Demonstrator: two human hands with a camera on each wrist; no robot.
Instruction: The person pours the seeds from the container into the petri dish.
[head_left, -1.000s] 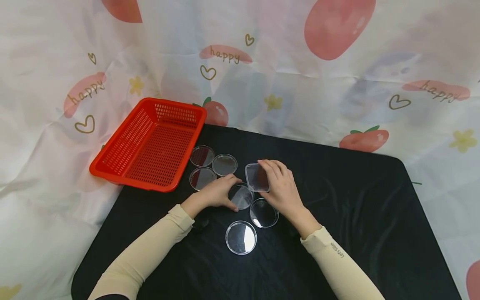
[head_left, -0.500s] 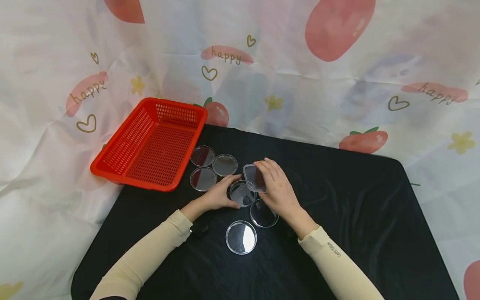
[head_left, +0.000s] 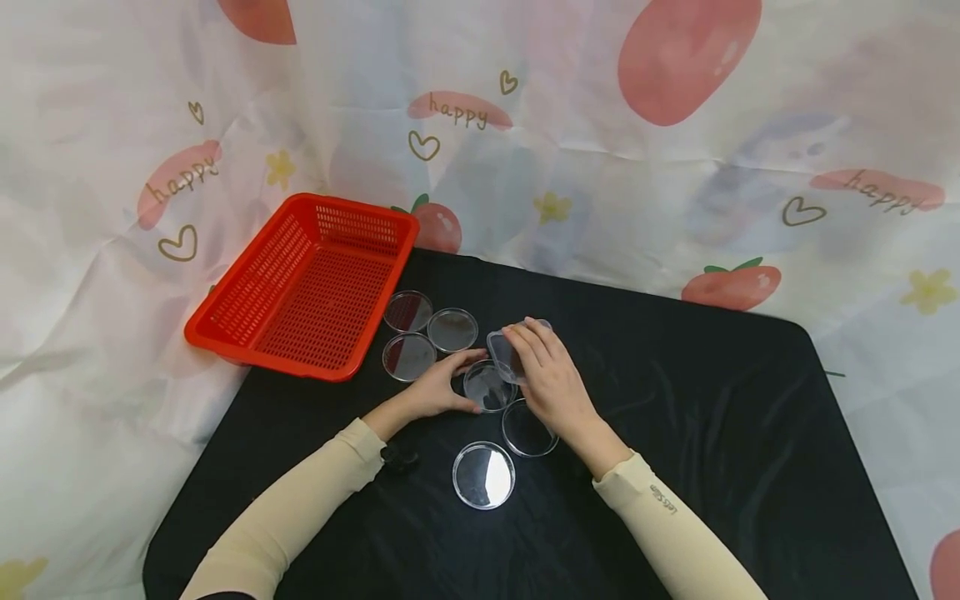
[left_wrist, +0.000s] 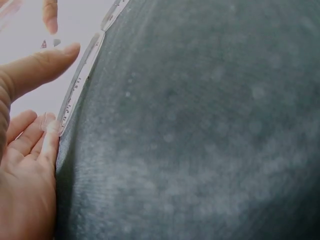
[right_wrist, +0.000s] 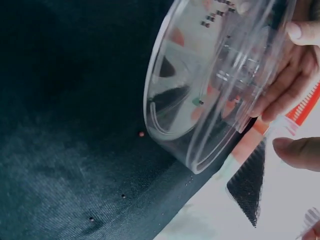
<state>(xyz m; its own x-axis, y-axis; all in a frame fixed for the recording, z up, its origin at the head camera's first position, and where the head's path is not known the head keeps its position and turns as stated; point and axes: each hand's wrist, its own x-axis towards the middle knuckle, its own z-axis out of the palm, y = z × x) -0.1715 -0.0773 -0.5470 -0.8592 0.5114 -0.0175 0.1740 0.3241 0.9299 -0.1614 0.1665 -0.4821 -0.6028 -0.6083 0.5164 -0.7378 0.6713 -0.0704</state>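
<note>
Square clear container [head_left: 501, 357], one: tilted, gripped between fingers and thumb of right hand [head_left: 553, 385], over far right edge of round clear dish [head_left: 486, 390]. Left hand [head_left: 433, 393]: fingers and thumb extended, wide apart, about dish's left side.

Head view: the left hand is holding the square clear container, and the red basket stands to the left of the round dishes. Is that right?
Not quite: the right hand is holding the square clear container, as the head view shows. The red basket does stand to the left of the round dishes.
</note>
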